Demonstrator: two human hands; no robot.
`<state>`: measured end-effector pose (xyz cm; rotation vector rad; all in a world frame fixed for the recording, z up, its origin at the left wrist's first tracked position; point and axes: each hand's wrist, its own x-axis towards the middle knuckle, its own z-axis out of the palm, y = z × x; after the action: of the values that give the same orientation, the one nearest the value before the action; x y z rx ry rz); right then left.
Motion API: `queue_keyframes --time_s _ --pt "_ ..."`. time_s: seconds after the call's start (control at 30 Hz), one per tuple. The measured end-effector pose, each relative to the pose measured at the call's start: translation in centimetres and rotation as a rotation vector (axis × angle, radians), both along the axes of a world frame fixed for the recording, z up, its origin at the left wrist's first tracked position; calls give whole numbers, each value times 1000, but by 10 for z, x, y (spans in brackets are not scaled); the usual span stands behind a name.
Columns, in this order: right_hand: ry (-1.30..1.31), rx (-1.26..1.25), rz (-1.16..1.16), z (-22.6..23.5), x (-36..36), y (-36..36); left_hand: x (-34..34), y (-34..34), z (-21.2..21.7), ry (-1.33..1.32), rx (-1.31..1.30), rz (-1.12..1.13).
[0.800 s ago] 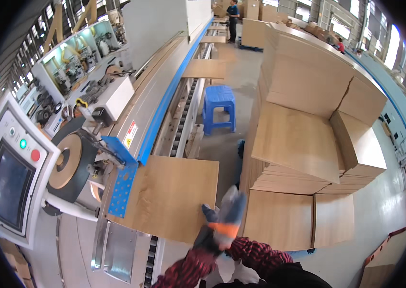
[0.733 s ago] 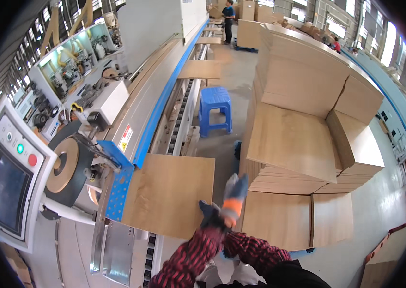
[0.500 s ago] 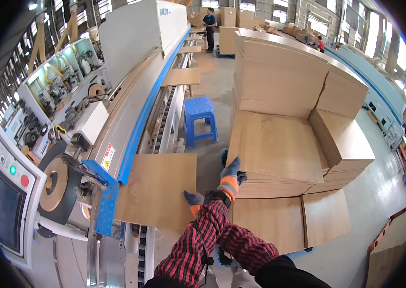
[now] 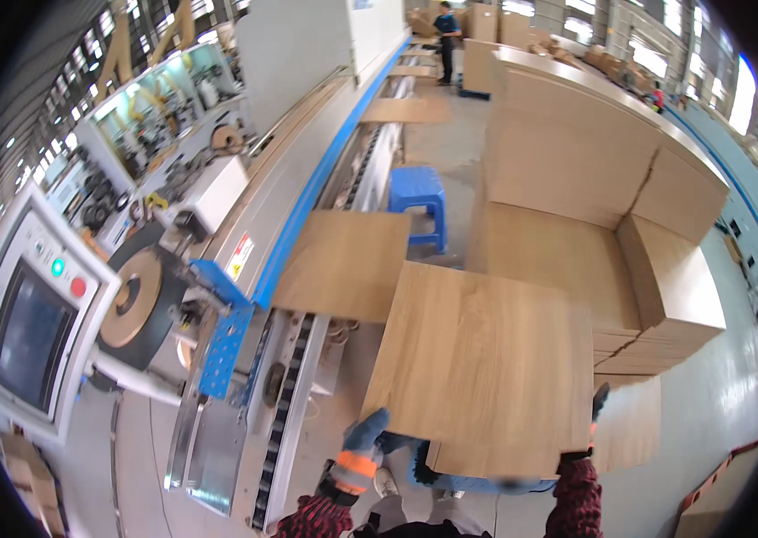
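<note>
A square wood-grain panel (image 4: 477, 359) is held in front of me between both hands, its far edge tilted toward the machine. My left hand (image 4: 365, 439), in a grey and orange glove, is closed on its near left corner, with the thumb on top. At its right edge is my right hand (image 4: 598, 412), gloved too and partly hidden; it grips the side. Another wood-grain panel (image 4: 343, 260) lies on the machine's conveyor (image 4: 285, 412), part of it under the blue-edged beam. Behind the held panel rises the stack of panels (image 4: 558, 233).
A control console (image 4: 34, 314) with a screen stands at the left, beside a large edge-band roll (image 4: 132, 296). Between conveyor and stack is a blue plastic stool (image 4: 419, 199). Farther off, a person (image 4: 447, 40) stands by the line. A cut-out pile (image 4: 670, 269) borders the stack's right.
The crossed arms have come apart. The held panel has been drawn off the stack toward me and the left. The conveyor panel has travelled farther along the machine. My view has shifted.
</note>
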<state>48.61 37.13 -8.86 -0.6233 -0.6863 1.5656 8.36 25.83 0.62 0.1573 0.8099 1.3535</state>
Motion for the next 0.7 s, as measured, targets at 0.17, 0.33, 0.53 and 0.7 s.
queue_keyframes --time_s 0.17,0.33,0.53,0.7 --pt "-407 -48 344 33 -10 -31 -29 -101 -13 0 -60 242" --pt "-510 -239 659 -3 -96 -67 -52 -201 -35 35 -152 530" --pt "-438 -471 705 -71 -210 -118 -57 -254 -105 -104 -134 1089" --pt "-178 -547 582 -11 -316 -170 9 -193 -107 -143 -401 953"
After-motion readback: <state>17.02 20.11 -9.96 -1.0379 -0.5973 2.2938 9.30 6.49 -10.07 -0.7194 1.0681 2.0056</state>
